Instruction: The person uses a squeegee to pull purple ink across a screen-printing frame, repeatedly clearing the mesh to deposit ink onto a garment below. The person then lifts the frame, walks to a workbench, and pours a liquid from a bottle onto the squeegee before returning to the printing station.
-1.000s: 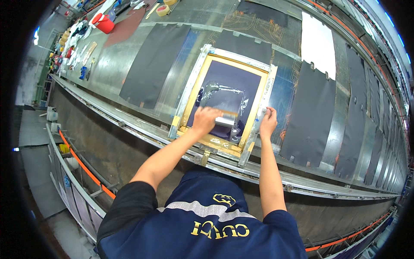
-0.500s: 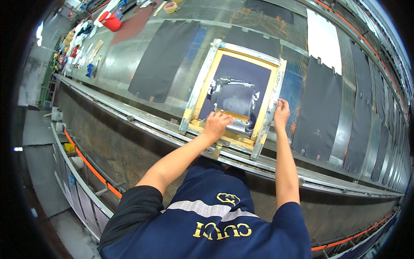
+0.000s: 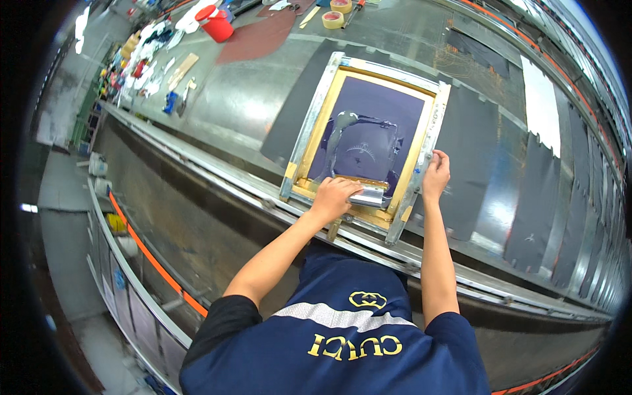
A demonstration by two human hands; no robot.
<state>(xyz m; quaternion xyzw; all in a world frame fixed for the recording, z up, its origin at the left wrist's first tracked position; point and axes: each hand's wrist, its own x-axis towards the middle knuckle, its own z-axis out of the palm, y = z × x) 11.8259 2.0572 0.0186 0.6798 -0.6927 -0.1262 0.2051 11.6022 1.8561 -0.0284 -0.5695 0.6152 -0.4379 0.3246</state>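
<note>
Silver squeegee (image 3: 368, 196) | pinched by L hand (image 3: 334, 197), juts R | R hand (image 3: 436, 176) @frame (image 3: 430, 133), grip unclear

I see a long metal table (image 3: 224, 92) stretching off rightward, grey floor (image 3: 64, 253) left of an orange strip (image 3: 155, 263), and a bright light (image 3: 81, 29) upper left.

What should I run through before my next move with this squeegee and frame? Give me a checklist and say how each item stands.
1. Left hand on the squeegee: ok.
2. Squeegee inside the frame, not riding on its rim: ok, it is near the side closest to you.
3. Right hand at the frame's right rail: ok; how firm the hold is, cannot tell.
4. Frame lined up with the dark sheet below: cannot tell, the frame hides it.
5. Red bucket clear of the frame: ok.
</note>
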